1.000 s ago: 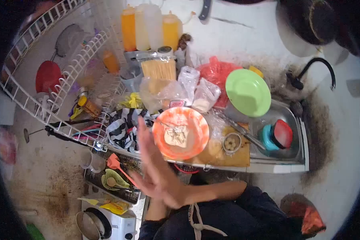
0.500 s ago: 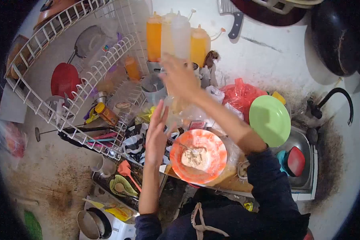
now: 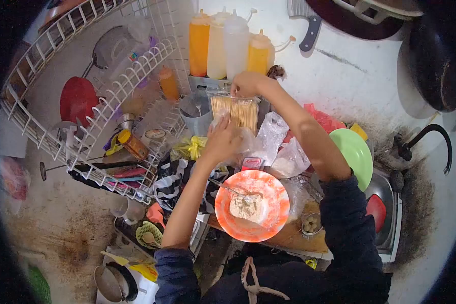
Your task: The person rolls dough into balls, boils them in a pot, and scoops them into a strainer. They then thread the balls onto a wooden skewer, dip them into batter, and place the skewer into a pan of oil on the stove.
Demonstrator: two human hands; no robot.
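My right hand [image 3: 247, 84] is at the top edge of a clear bag of wooden sticks [image 3: 241, 112], its fingers bent closed on the plastic. My left hand [image 3: 223, 141] is against the lower left of the same bag, its fingers curled in crumpled clear plastic. Closer to me, an orange and white bowl [image 3: 274, 223] holds pale flour-like powder with brown bits and a spoon. A grey container [image 3: 196, 121] stands just left of the sticks.
Squeeze bottles [image 3: 236, 48] stand behind the hands. The white wire rack [image 3: 86, 147] rises at the left. Right of the bowl are plastic bags [image 3: 289, 158], a green plate [image 3: 353, 154] and the sink [image 3: 388, 230]. A knife [image 3: 309, 34] hangs on the wall.
My right hand has moved right to the top of the stick bag, and my left hand has moved right against its lower part. Both hands have closed on plastic. The sticks now show.
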